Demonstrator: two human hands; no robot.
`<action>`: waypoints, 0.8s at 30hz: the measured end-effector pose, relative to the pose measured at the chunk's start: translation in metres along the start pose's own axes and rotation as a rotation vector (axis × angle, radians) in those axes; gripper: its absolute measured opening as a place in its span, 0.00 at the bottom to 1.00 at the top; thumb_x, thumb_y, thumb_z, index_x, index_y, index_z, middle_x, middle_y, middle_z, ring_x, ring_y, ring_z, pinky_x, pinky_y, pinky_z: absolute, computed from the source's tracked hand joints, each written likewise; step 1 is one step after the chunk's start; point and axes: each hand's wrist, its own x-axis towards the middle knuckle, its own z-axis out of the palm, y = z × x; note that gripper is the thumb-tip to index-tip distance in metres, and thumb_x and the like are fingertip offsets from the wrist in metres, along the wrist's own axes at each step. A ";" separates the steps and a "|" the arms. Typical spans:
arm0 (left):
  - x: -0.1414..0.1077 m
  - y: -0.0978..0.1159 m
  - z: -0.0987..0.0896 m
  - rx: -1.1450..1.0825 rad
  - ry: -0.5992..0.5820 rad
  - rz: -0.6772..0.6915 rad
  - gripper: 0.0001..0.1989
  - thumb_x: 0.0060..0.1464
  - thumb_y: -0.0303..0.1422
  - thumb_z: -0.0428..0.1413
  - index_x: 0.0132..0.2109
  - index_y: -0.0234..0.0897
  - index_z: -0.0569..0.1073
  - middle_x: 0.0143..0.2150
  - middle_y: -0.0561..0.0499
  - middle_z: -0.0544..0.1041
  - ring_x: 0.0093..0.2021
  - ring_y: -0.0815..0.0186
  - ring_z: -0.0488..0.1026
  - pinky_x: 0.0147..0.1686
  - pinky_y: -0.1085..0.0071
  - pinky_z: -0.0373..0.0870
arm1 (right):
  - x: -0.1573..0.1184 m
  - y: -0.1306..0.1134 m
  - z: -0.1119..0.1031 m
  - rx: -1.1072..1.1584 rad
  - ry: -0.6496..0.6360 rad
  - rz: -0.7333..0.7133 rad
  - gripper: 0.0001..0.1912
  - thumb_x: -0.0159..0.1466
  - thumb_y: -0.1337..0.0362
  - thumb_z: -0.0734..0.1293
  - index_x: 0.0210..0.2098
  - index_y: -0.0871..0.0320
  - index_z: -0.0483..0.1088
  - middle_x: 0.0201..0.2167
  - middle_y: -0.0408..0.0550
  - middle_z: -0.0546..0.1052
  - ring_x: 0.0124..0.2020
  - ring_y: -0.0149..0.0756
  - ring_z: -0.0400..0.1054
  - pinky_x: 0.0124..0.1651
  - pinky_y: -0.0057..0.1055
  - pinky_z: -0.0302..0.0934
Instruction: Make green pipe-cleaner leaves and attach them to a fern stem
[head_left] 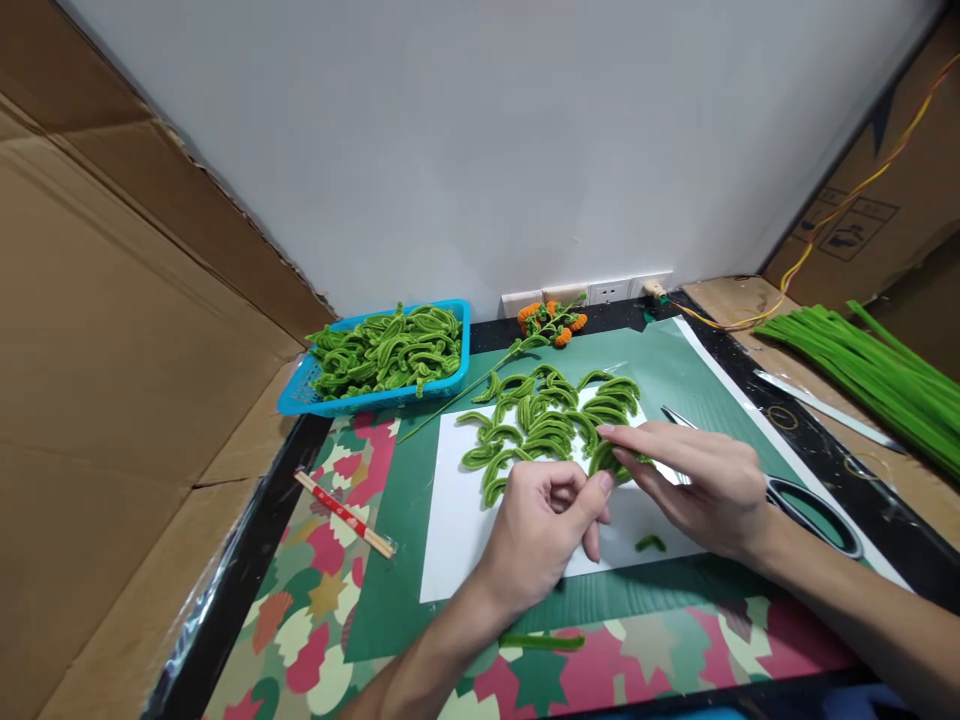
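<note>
Both hands meet over a white sheet of paper [457, 540]. My left hand [544, 525] is closed, its thumb and forefinger pinching the lower end of a curved green pipe cleaner piece [609, 462]. From the right, my right hand [697, 480] holds the same piece between thumb and fingers; part of it is hidden by them. Many bent green pipe cleaner pieces [547, 430] lie in rows just beyond the hands. Scissors [817, 515] with a black handle lie partly under my right hand. A short bent green piece [650, 543] rests near the paper's front edge.
A blue basket [466, 350] heaped with green bent pieces stands at the back left. Near it lies an orange-flowered pipe cleaner stem [551, 325]. Wrapped chopsticks [345, 513] are at left, a straight green piece [541, 642] in front. Long green pipe cleaners [862, 370] lie at right.
</note>
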 end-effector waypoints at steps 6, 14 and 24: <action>-0.002 0.002 -0.003 0.017 -0.012 0.046 0.25 0.68 0.47 0.58 0.25 0.36 0.75 0.17 0.56 0.68 0.18 0.72 0.63 0.24 0.74 0.62 | -0.002 -0.004 -0.002 0.014 -0.029 0.007 0.32 0.70 0.78 0.66 0.70 0.50 0.70 0.44 0.49 0.88 0.38 0.40 0.86 0.39 0.31 0.80; -0.002 0.003 -0.001 0.057 0.035 0.084 0.25 0.67 0.44 0.58 0.24 0.37 0.73 0.16 0.56 0.66 0.17 0.72 0.61 0.22 0.73 0.59 | -0.003 0.000 -0.001 0.049 -0.067 0.036 0.28 0.71 0.77 0.66 0.67 0.52 0.73 0.45 0.50 0.88 0.39 0.39 0.85 0.40 0.29 0.80; -0.001 0.001 0.003 0.183 0.145 0.097 0.24 0.67 0.40 0.57 0.22 0.38 0.70 0.14 0.56 0.65 0.17 0.71 0.60 0.21 0.71 0.58 | -0.010 0.003 0.003 -0.070 -0.079 -0.069 0.30 0.72 0.77 0.65 0.70 0.52 0.69 0.38 0.48 0.87 0.34 0.37 0.83 0.37 0.28 0.78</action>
